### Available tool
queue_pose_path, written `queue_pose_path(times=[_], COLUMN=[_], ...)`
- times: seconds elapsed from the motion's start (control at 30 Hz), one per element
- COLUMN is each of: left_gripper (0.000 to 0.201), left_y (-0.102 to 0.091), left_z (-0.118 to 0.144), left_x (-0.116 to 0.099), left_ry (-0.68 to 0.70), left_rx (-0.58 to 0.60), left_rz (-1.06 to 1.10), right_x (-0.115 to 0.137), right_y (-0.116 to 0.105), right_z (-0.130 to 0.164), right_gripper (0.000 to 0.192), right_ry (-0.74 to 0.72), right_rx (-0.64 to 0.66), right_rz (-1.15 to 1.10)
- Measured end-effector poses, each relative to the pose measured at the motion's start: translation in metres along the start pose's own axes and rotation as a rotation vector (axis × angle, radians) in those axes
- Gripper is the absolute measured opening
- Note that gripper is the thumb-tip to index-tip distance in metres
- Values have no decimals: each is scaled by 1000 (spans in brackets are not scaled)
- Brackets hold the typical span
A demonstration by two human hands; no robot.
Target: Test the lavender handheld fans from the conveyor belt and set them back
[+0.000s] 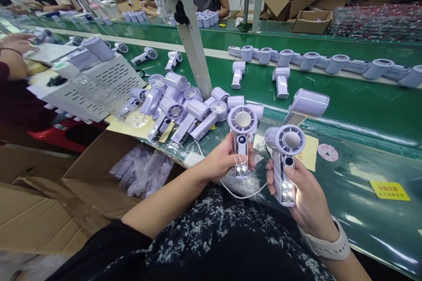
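My left hand (220, 160) is wrapped round the handle of a lilac handheld fan (243, 119), held upright. Its small display reads 20 and lights glow low on the handle. To the right, my right hand (308, 193) grips a second lilac handheld fan (292, 139); its display is dark, while bright lights shine near the bottom of its handle. Both fans face me with round silver centres. Just behind the right one, another lilac fan (310, 102) stands with its head turned sideways. A pile of similar fans (178, 107) lies left of my left hand.
A green conveyor (257, 90) crosses ahead, carrying scattered fans and a long row (311, 59). A slanted white post (194, 48) rises beside the pile. Left are a slotted metal box (108, 85) and an open carton (89, 171). A white cable (237, 195) hangs near my lap. People sit opposite.
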State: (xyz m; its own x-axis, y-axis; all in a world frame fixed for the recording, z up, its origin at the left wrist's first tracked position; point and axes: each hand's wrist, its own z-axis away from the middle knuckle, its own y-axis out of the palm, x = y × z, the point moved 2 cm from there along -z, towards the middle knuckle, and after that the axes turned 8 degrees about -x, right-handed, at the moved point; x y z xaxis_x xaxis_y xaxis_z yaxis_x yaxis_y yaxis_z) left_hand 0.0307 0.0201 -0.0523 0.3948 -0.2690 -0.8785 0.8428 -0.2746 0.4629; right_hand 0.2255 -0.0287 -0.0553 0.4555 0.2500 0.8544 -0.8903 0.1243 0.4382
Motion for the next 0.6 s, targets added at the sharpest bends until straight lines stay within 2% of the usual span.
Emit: queue_pose_path(times=[0.13, 0.23, 0.3, 0.47, 0.6], left_gripper=[55, 66, 68, 52, 53], left_y=[3, 8, 12, 16, 20], left_z=[3, 9, 13, 20, 20], left_x=[-4, -5, -4, -4, -9], left_ry=[0, -91, -132, -91, -95], left_rx=[-23, -57, -78, -169, -111], left_rz=[-157, -228, -194, -193, -73], right_x=[-1, -1, 0, 3, 8], right_y=[-3, -5, -4, 2, 1], right_z=[-1, 0, 2, 5, 3], right_gripper=[39, 48, 47, 35, 25], right_ry=[48, 77, 93, 88, 42], right_rx=[57, -22, -73, -42, -110], right_rz=[-65, -98, -121, -156, -146])
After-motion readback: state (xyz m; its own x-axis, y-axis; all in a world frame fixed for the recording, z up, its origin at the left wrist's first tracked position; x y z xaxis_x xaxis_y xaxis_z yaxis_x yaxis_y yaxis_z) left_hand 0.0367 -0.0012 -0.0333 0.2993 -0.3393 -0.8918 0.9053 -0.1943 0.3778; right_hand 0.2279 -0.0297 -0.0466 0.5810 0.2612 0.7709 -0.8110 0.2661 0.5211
